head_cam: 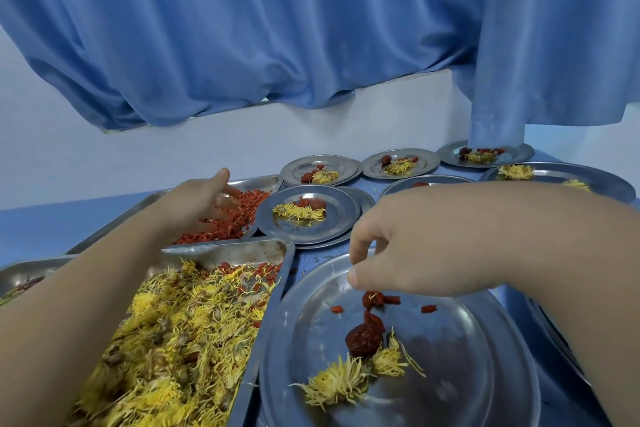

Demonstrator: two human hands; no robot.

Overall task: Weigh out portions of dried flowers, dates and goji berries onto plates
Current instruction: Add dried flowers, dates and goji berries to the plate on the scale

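Single head-worn wide-angle view, forward and down, close over the nearest plate (450, 357)

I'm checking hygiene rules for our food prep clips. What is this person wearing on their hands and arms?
Nothing that shows. The left hand and right hand are bare, with no gloves, and I see no rings, watch or bracelet. The left forearm and right forearm are uncovered to the frame's edge; no sleeve comes into view.
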